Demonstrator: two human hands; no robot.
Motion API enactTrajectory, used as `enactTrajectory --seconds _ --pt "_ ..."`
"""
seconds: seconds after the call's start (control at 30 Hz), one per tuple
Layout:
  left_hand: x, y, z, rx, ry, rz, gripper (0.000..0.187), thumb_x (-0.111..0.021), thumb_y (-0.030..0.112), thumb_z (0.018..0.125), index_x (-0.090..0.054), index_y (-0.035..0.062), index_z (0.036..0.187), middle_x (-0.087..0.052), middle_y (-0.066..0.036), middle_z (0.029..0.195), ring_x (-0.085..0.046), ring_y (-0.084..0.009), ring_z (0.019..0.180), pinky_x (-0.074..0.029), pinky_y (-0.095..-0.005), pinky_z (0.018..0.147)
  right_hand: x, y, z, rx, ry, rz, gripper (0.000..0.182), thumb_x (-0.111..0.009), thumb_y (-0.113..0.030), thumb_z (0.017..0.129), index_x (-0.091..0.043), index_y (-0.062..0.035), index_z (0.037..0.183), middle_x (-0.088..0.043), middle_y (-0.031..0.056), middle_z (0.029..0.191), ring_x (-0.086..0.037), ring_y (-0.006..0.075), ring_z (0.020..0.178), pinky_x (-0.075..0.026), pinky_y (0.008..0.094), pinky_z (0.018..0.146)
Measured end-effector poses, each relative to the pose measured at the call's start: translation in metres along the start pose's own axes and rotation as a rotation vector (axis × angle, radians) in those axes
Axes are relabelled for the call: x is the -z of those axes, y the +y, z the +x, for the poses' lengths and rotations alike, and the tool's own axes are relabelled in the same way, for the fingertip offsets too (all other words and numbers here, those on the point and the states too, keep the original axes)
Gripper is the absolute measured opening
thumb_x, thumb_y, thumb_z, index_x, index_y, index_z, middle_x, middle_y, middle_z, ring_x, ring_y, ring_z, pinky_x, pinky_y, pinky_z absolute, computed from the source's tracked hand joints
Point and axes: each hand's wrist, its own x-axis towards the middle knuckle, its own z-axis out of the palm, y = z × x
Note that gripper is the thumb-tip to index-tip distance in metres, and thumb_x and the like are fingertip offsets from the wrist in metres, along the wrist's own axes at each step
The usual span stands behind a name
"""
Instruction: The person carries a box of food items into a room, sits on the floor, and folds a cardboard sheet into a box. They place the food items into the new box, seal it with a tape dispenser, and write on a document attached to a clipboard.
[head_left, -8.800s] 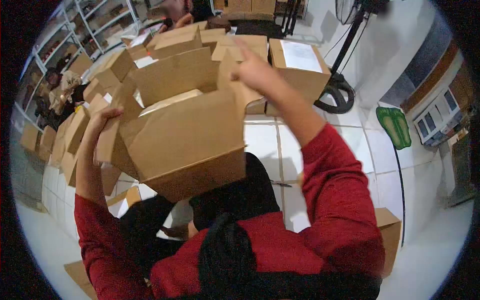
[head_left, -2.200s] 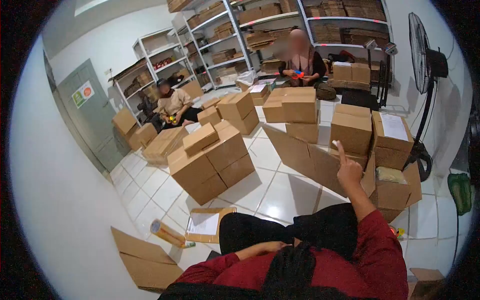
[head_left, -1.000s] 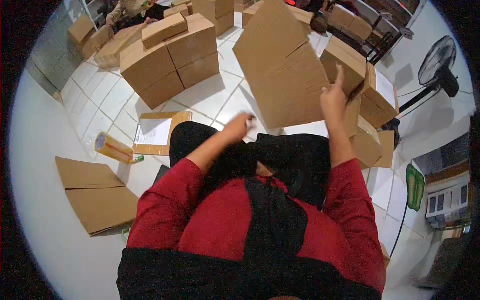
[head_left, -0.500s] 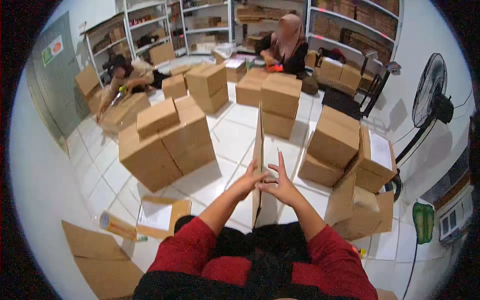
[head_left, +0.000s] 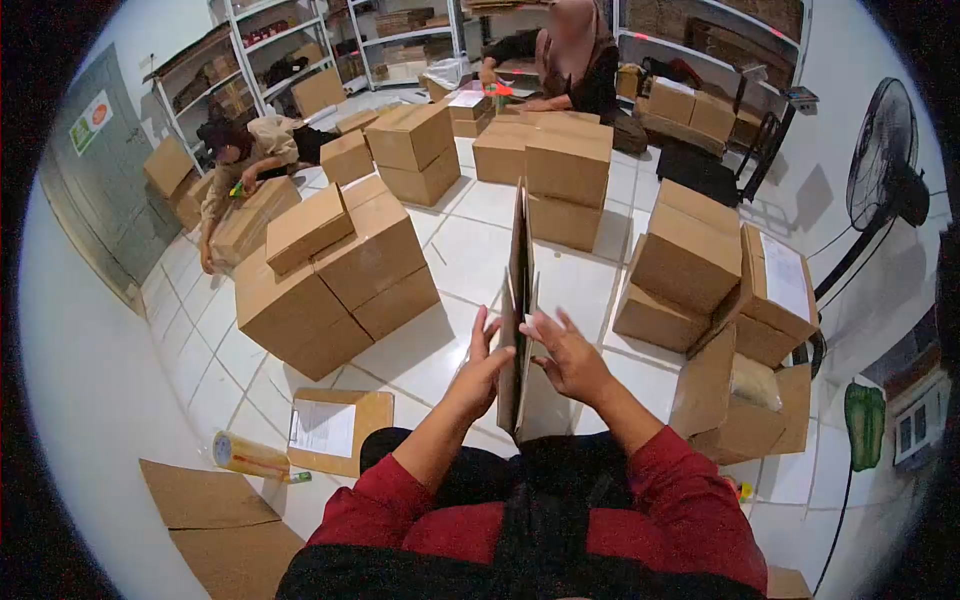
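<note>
A folded-flat cardboard box (head_left: pixel 516 290) stands on edge in front of me, seen nearly edge-on, its panels slightly parted at the top. My left hand (head_left: pixel 476 378) holds its left side, thumb against the board and fingers along the outer face. On the opposite side, my right hand (head_left: pixel 575 362) has its fingertips at the edge of the right-hand panel, with the thumb lower down. Part of each hand's grip is hidden by the board.
Taped cartons stand at left (head_left: pixel 350 290), centre (head_left: pixel 567 170) and right (head_left: pixel 688 245). An open carton (head_left: pixel 740 400) sits by my right knee. Tape roll (head_left: pixel 250 455), clipboard (head_left: pixel 375 430) and cardboard sheet (head_left: pixel 215 510) lie left. A fan (head_left: pixel 885 160) stands right. Two people work farther back.
The box's panels have parted a little. My left hand has shifted down along its side, and my right hand has closed in on the right panel. The view has tilted slightly.
</note>
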Motion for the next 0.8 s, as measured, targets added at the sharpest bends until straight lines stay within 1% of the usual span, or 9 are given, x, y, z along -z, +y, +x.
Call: enactTrajectory --seconds 0.1,0.13,0.33,0.37,0.47,0.53,0.7,0.73,0.8 --pt "-0.016 0.010 -0.011 -0.112 0.038 0.103 0.080 -0.042 -0.005 0.069 0.001 0.0190 0.132 -0.011 -0.015 0.134 -0.025 -0.0279 0.118 -0.029 -0.0304 0.092 0.024 -0.013 0.002 0.068 -0.086 -0.153 0.067 -0.062 -0.002 0.062 -0.032 -0.0080 0.122 -0.055 0.0057 0.098 -0.048 0.0241 0.100 -0.026 0.0457 0.096" --pt "-0.016 0.008 -0.009 -0.178 0.073 0.207 0.086 -0.037 -0.012 0.061 -0.001 0.0192 0.133 -0.012 -0.016 0.132 -0.029 -0.0278 0.116 -0.033 -0.0316 0.089 0.034 -0.021 0.005 0.097 -0.079 -0.146 0.059 -0.059 -0.005 0.064 -0.039 -0.0093 0.119 -0.051 0.0096 0.084 -0.051 0.0243 0.085 -0.035 0.0394 0.090" --pt "0.014 0.046 0.011 -0.463 0.400 0.132 0.086 -0.030 -0.018 0.056 -0.007 0.0148 0.132 -0.020 -0.019 0.130 -0.029 -0.0291 0.117 -0.038 -0.0339 0.086 0.068 -0.062 -0.022 -0.043 -0.096 -0.139 0.059 -0.054 0.002 0.064 -0.040 -0.0145 0.119 -0.052 0.0086 0.072 -0.052 0.0257 0.071 -0.042 0.0350 0.064" --pt "0.004 0.060 0.007 -0.529 0.323 0.023 0.083 -0.030 -0.016 0.056 -0.014 0.0157 0.131 -0.021 -0.019 0.130 -0.021 -0.0318 0.121 -0.031 -0.0412 0.093 0.069 -0.071 -0.031 -0.031 -0.001 -0.146 0.058 -0.053 0.003 0.065 -0.040 -0.0136 0.119 -0.051 0.0081 0.068 -0.051 0.0261 0.066 -0.042 0.0348 0.061" --pt "0.017 0.030 0.030 -0.758 0.462 0.672 0.075 -0.033 -0.013 0.057 -0.031 0.0169 0.125 -0.023 -0.021 0.129 -0.014 -0.0327 0.124 -0.019 -0.0444 0.098 0.051 -0.087 -0.043 -0.110 0.009 -0.163 0.060 -0.058 0.000 0.066 -0.037 -0.0110 0.121 -0.052 0.0086 0.067 -0.050 0.0251 0.060 -0.041 0.0340 0.058" --pt "-0.008 0.027 0.026 -0.544 0.417 1.283 0.062 -0.037 -0.009 0.059 -0.044 0.0177 0.115 -0.025 -0.018 0.128 -0.012 -0.0331 0.124 -0.007 -0.0464 0.100 0.039 -0.094 -0.046 -0.074 0.052 -0.176 0.061 -0.060 0.000 0.066 -0.036 -0.0092 0.121 -0.052 0.0102 0.068 -0.050 0.0254 0.062 -0.040 0.0333 0.055" --pt "-0.005 -0.032 0.026 -0.445 -0.387 1.435 0.033 -0.043 0.019 0.079 -0.045 0.0116 0.111 -0.027 -0.009 0.130 -0.019 -0.0341 0.122 -0.011 -0.0540 0.097 0.059 -0.111 -0.027 -0.242 -0.224 -0.170 0.058 -0.057 -0.008 0.070 -0.034 -0.0122 0.124 -0.054 0.0097 0.076 -0.053 0.0244 0.069 -0.043 0.0333 0.061" --pt "-0.007 -0.046 0.024 -0.491 -0.376 1.823 0.041 -0.042 0.030 0.082 -0.039 0.0102 0.117 -0.026 -0.010 0.131 -0.022 -0.0333 0.121 -0.014 -0.0532 0.096 0.065 -0.103 -0.025 -0.304 -0.040 -0.096 0.060 -0.058 -0.007 0.070 -0.033 -0.0119 0.125 -0.054 0.0117 0.083 -0.054 0.0232 0.076 -0.044 0.0332 0.063" --pt "-0.003 -0.052 0.014 -0.472 -0.424 1.670 0.042 -0.040 0.028 0.083 -0.033 0.0118 0.121 -0.025 -0.009 0.131 -0.022 -0.0332 0.121 -0.014 -0.0544 0.096 0.084 -0.073 -0.019 -0.449 0.187 -0.038 0.067 -0.059 -0.007 0.071 -0.024 -0.0143 0.128 -0.051 0.0144 0.100 -0.052 0.0216 0.092 -0.044 0.0341 0.072"
